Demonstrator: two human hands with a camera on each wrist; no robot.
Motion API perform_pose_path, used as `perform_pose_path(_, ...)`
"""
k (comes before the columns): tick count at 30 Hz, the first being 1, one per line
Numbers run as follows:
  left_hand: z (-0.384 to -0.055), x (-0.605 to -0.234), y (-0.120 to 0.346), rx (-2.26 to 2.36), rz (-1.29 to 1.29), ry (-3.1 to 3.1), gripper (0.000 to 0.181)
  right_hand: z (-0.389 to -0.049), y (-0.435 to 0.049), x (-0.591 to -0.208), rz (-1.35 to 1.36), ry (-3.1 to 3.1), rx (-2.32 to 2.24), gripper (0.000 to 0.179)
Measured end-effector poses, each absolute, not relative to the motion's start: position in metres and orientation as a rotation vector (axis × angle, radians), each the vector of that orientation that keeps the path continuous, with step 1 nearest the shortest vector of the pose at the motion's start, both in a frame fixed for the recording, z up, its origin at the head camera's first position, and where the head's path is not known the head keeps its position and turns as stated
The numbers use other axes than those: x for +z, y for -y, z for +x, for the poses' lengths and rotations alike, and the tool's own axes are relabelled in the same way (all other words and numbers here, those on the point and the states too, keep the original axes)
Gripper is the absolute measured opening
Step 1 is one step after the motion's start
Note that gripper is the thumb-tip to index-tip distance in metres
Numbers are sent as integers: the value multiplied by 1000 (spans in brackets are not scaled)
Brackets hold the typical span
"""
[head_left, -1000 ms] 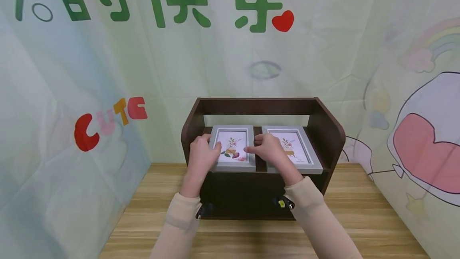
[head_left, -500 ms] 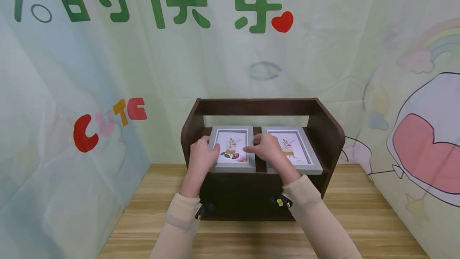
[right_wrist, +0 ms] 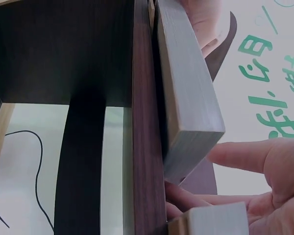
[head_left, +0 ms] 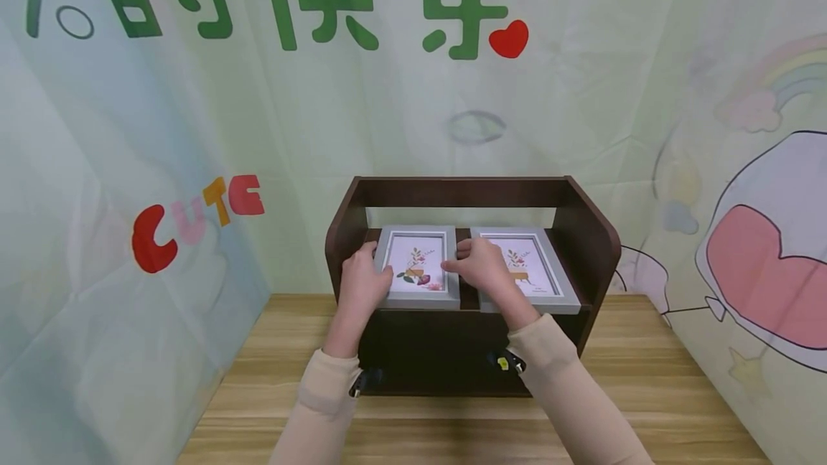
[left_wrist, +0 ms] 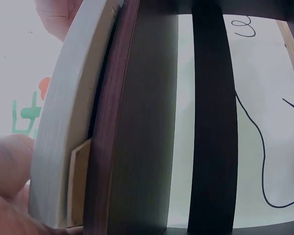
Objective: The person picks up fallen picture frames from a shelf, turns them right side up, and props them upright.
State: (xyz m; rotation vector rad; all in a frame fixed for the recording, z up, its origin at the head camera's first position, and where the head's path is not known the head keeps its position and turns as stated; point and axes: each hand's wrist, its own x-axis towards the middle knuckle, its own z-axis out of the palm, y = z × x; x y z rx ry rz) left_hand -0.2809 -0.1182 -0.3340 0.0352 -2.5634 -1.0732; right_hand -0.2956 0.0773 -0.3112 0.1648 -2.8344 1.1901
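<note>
On top of a dark brown shelf (head_left: pixel 446 350) lie two grey picture frames side by side, each with a plant print. My left hand (head_left: pixel 362 280) holds the left picture frame (head_left: pixel 420 303) along its left side, thumb over the border. On the opposite side, my right hand (head_left: pixel 486 268) has its thumb at the border and its fingers in the gap between the frames. In the right wrist view, the thumb (right_wrist: pixel 240 155) meets the frame's corner. The right picture frame (head_left: pixel 530 304) lies partly behind the right hand.
Raised side panels (head_left: pixel 591 235) and a back rail (head_left: pixel 465 191) enclose the shelf top. The shelf stands on a wood-grain table (head_left: pixel 646 379). A printed cloth backdrop (head_left: pixel 388 128) hangs behind and at both sides.
Both thumbs have drawn back slightly toward the outer edges of the left picture frame. The frame stays nearly in place, and the right picture frame has not moved.
</note>
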Motion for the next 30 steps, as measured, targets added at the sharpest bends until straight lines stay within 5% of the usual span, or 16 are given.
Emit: perform_pose_path(30, -277, -331, 115, -1287, 102, 2421, 62, -292, -84, -316, 189, 2646, 1389, 52)
